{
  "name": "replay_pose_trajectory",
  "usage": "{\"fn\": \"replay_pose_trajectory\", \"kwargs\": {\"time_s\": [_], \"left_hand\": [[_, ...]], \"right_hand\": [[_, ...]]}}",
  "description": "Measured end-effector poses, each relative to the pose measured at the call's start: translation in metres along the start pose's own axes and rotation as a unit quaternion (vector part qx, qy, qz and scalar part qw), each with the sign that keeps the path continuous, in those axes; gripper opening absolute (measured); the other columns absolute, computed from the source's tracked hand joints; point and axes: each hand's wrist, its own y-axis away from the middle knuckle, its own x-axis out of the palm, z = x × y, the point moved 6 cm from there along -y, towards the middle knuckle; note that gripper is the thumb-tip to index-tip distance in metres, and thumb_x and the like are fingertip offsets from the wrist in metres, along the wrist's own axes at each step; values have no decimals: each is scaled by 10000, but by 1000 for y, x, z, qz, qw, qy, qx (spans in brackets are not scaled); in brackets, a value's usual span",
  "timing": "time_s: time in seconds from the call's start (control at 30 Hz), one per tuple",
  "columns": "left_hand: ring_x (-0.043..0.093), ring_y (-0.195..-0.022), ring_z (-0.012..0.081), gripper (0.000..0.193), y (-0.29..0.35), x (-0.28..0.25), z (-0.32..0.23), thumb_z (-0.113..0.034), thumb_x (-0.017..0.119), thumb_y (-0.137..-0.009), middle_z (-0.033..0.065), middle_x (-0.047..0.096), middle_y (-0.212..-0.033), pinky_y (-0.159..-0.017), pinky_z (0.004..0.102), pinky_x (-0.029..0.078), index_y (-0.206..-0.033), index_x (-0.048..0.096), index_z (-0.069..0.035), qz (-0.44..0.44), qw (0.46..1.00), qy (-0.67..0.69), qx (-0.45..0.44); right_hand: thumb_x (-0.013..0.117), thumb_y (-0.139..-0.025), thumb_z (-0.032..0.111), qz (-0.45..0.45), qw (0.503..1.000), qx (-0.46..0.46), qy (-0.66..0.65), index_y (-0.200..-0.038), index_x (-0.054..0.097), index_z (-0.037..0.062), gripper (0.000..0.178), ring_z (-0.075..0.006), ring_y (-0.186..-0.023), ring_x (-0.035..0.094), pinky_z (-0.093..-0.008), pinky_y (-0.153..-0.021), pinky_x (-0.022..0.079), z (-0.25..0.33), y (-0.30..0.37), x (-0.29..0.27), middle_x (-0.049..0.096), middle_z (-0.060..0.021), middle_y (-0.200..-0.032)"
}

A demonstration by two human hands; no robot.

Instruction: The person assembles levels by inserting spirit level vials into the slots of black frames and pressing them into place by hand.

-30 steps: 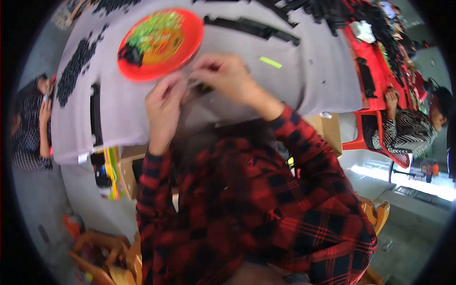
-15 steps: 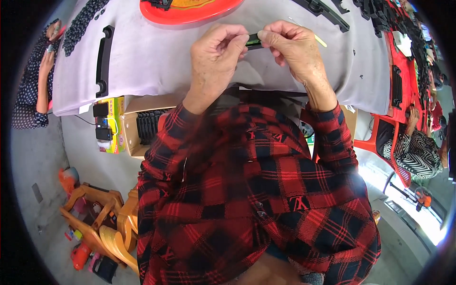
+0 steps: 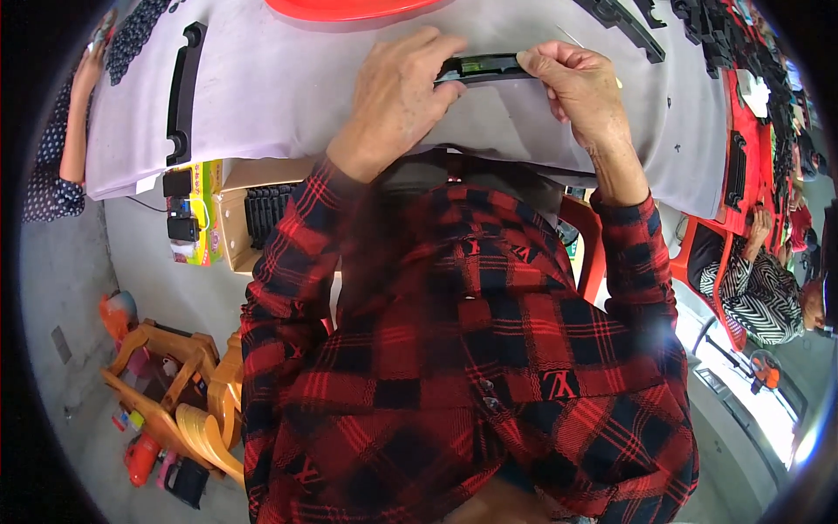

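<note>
A slim black plastic piece lies level over the table in front of me, with a shiny greenish strip showing along its inside. My right hand pinches its right end between thumb and fingers. At the other end is my left hand, its fingers stretched out above the piece and its thumb by the lower edge. The left hand's fingers and thumb stand apart; whether they touch the piece is hard to see.
Long black plastic bars lie on the cloth-covered table. A red plate sits at the far edge, and small black parts are heaped far left. Below the table stands a cardboard box of black pieces. Other people sit left and right.
My left hand has opened from its pinch and turned its back upward. My right hand has shifted a little right, still holding the black piece, more of which now shows.
</note>
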Motion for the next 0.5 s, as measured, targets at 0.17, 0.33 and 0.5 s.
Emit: {"fn": "replay_pose_trajectory", "kwargs": {"time_s": [0.17,0.33,0.5], "left_hand": [[664,-802,305,407,-2,3,6,-82,762,-787,118,664,-939,-744,392,517,-1177,667,-16,0,999,47,-11],[675,-697,246,396,0,7,10,-72,762,-802,111,687,-944,-689,365,525,-1184,669,-22,-9,996,84,-29],[674,-674,221,418,1,6,13,-66,790,-781,106,702,-956,-671,345,533,-1180,671,-21,-27,995,92,-28]], "right_hand": [[773,-914,243,-6,999,20,34,-884,757,59,187,-24,-448,429,-216,-402,313,2,-3,11,521,58,-565],[768,-933,210,-34,998,46,39,-931,759,39,171,-13,-440,394,-204,-388,272,-3,-2,16,505,71,-577],[777,-902,241,-41,998,34,31,-839,745,50,204,-27,-481,457,-218,-423,347,-4,-2,19,535,54,-576]]}}
